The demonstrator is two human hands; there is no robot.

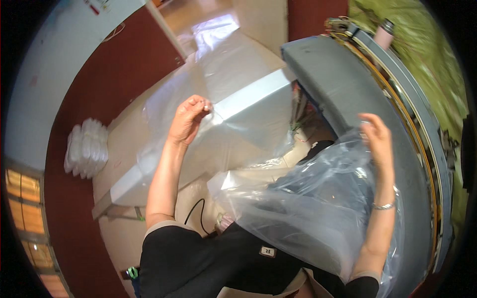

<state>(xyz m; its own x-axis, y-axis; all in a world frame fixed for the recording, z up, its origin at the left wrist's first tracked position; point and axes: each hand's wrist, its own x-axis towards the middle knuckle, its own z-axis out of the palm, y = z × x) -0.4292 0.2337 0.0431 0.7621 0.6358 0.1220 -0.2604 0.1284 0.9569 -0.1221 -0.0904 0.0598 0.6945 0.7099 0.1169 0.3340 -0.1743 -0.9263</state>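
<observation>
The left grip (188, 121) is bending inward, its thumb and fingers closing narrowly on what is looking like a pinch of clear film (243, 136). This film is spreading around and beyond that grip, over the counter (121, 134), and it is hanging down past the pale front edge; it is looking thin, smooth and nearly colourless, with faint creases and a milky sheen where light is catching it. The right grip (378, 141) is curling loosely at the upper edge of a clear plastic sheet (318, 198); whether its fingers are pinching the plastic, I cannot tell. Below and to the left of the right grip, this sheet is bunching and billowing over the person's lap, showing bluish-grey folds, bright wrinkled highlights and a see-through body, with dark clothing (218, 260) showing beneath. Whether the two stretches of plastic are joining, I cannot tell. A silvery bracelet (383, 206) is circling the wrist below the right grip, and a long grey surface (343, 84) is running behind and beside it. Well to the left of the left grip, white packets (87, 149) are standing bundled against the red-brown wall (67, 198).
</observation>
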